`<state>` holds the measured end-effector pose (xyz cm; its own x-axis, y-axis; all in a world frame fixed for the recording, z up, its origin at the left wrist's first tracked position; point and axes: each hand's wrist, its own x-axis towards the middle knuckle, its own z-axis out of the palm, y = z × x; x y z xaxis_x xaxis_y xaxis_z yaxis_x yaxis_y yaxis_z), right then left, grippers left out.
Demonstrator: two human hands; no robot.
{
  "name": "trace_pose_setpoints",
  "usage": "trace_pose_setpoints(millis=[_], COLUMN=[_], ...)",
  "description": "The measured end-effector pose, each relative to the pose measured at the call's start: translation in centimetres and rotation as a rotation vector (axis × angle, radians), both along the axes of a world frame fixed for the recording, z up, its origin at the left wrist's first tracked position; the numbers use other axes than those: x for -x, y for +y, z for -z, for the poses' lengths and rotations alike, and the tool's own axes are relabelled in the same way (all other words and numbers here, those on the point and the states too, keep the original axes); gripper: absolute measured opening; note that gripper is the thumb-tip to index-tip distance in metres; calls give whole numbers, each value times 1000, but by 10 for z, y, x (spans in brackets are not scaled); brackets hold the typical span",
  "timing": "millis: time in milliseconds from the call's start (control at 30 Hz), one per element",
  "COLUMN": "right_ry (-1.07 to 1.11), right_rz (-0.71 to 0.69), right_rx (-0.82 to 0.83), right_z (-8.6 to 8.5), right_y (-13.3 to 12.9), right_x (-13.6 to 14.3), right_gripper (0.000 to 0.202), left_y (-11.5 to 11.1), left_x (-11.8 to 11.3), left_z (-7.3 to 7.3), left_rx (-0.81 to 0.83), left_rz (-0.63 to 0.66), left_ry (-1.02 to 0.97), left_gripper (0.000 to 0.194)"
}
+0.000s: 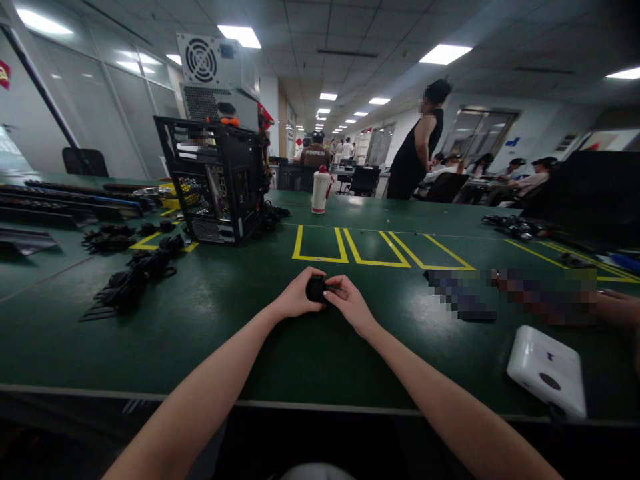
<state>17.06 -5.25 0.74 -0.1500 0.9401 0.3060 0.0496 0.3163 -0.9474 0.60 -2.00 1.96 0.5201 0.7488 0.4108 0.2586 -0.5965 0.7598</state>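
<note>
A small round black object (315,289) is between my hands, just above or on the green table (280,360); its exact kind does not show. My left hand (299,293) wraps round it from the left, thumb below and fingers above. From the right, my right hand (350,303) pinches at its edge with thumb and fingertips. Beyond my hands, yellow tape outlines (320,259) mark the table.
An open black computer case (215,180) with power supplies (215,63) on top stands at back left. Bundled black cables (143,273) lie before it. A white bottle (321,192) stands behind the tape. A white device (547,370) lies right, near another person's hand (617,307).
</note>
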Motion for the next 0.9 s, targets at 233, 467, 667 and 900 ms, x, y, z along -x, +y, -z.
trace_pose_setpoints(millis=[233, 467, 667, 900], right_ry=[-49, -43, -49, -42], right_rz=[13, -23, 0, -1], right_rx=[19, 11, -19, 1], right_z=[1, -3, -3, 1], right_y=[2, -3, -4, 1], right_x=[-1, 1, 0, 0], right_gripper=[34, 29, 21, 33], left_y=[-1, -1, -3, -3], left_x=[1, 2, 1, 2], left_z=[-3, -4, -5, -6], left_rx=[17, 38, 37, -9], left_rz=[19, 35, 18, 14], left_ry=[5, 1, -3, 28], left_gripper=[58, 58, 58, 57])
